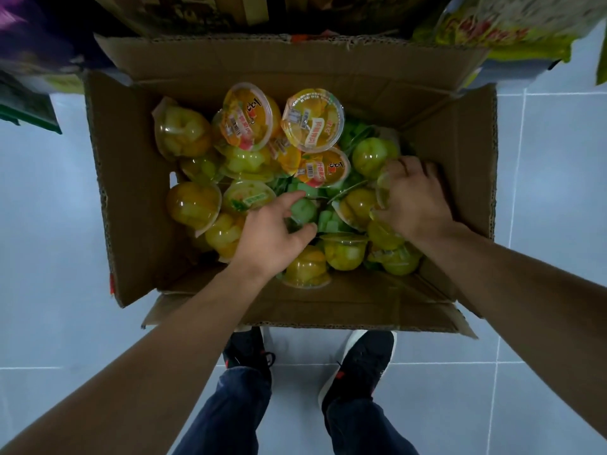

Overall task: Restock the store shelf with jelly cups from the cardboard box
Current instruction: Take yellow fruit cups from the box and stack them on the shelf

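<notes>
While both arms are stretched down into it, the box (131, 192) is seen from above, set on the floor (542, 224) with all four flaps folded out. The box is filled with a loose pile of cups (249, 159). Most cups are yellow or orange with fruit bits inside, and some are green. Many are tipped on their sides or turned upside down. Two cups near the far wall are turned so that their printed lids can be seen.

The left hand (272, 238) is placed near the middle of the pile. Its fingers are curled around a green cup (303, 210), with the thumb laid on the near side of that cup. The right hand (414, 198) is pushed into the pile by the right wall of the box. Its fingers are bent down over a clear cup (382, 192), and the rim of that cup is seen under the palm. How tightly this cup is held cannot be told, because the fingertips are hidden among the cups.

Two dark shoes (358, 366) and blue trouser legs (230, 412) are seen on the floor tiles just behind the near flap. Past the far flap, blurry bags (505, 24) in yellow and green are seen at the top right, and more packets (29, 103) are seen at the top left.
</notes>
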### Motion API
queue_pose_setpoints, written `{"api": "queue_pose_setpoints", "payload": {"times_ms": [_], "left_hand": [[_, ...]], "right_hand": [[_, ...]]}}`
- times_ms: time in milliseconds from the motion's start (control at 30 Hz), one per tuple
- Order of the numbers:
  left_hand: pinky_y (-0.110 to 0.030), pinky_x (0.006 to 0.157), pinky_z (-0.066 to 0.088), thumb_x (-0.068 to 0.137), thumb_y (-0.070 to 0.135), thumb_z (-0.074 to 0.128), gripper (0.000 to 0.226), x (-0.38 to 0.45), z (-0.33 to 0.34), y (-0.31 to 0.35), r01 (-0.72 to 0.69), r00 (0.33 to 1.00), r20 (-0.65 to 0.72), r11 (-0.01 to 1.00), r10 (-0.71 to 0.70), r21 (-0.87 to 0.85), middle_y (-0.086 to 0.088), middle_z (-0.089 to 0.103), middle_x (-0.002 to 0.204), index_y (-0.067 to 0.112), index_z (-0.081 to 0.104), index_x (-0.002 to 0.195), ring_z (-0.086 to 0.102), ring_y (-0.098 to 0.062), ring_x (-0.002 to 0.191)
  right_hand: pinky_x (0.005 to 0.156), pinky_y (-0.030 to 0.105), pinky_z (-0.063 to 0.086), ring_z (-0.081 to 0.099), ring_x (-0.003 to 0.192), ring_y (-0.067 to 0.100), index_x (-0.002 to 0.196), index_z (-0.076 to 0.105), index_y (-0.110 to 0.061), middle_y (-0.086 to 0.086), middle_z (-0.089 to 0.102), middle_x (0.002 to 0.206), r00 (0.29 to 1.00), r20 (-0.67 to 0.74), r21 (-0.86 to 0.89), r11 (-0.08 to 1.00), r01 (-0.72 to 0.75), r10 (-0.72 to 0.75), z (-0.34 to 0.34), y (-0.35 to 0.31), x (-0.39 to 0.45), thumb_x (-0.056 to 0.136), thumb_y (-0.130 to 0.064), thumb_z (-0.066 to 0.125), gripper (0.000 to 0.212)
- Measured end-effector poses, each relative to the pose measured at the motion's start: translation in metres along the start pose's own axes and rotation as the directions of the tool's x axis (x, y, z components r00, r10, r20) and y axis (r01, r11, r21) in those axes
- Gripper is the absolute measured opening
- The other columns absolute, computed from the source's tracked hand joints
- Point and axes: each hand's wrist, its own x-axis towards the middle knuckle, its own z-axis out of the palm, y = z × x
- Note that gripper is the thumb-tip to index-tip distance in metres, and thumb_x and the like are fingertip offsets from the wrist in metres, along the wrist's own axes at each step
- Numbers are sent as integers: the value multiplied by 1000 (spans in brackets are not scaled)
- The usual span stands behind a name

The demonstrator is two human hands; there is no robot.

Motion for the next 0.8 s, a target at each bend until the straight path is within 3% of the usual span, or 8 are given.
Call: {"api": "queue_pose_setpoints", "payload": {"times_ms": [100,200,333,433,500,633,733,800], "left_hand": [[-30,101,50,85,27,77,70,-14,-1,6,-40,998,34,996,43,-79,6,59,136,29,46,147,56,-8,120],[-31,105,48,81,17,81,85,-28,-4,18,-125,985,95,980,141,-152,18,49,140,33,37,152,53,-5,123],[-19,112,35,75,11,85,105,-44,-13,30,-291,938,145,942,315,-164,17,35,154,36,23,156,36,-1,140],[-28,114,36,72,17,88,110,-48,-19,30,-364,918,138,927,373,-85,12,38,152,39,20,156,36,-9,142],[-34,111,40,71,24,89,112,-47,-24,26,-353,930,104,936,353,-22,2,43,151,42,18,156,43,-15,137],[-39,108,47,64,29,93,96,-39,-33,4,-233,970,10,948,241,-216,7,57,137,35,43,145,53,-8,128],[-41,107,48,59,43,89,93,-33,-41,-10,-112,994,-41,918,104,-380,13,59,134,41,45,140,55,-7,127],[-42,106,48,57,48,87,94,-27,-49,-19,-78,996,-81,909,49,-409,11,59,134,42,44,140,56,-9,126]], "right_hand": [[106,34,37,47,125,29,142,45,-11,10,48,139,995,-78,403,915,-32,70,-13,-8,-31,74,-34,81,81],[98,25,46,58,115,9,134,58,-25,-10,62,123,984,162,796,579,-177,79,-29,-23,-58,67,-43,83,73],[103,43,49,59,120,12,136,57,-25,-7,63,132,938,345,892,294,-342,42,-35,-43,-67,54,-64,79,93],[95,45,53,65,112,16,127,62,-25,-5,71,117,902,432,900,70,-429,-25,-39,-55,-69,64,-58,80,74],[92,45,55,63,115,20,131,58,-23,-3,68,122,860,508,860,-28,-509,-37,-45,-58,-66,59,-69,76,87],[86,35,55,64,108,15,128,60,-21,-3,66,123,850,524,852,53,-522,-48,-64,-66,-51,86,-67,50,63],[90,26,49,59,99,0,116,58,-34,-18,59,114,956,284,873,393,-289,71,-68,-79,-34,95,-50,56,27],[92,22,45,53,108,2,130,50,-33,-16,49,122,994,41,770,631,-96,102,-67,-90,-12,89,-41,67,45]]}}
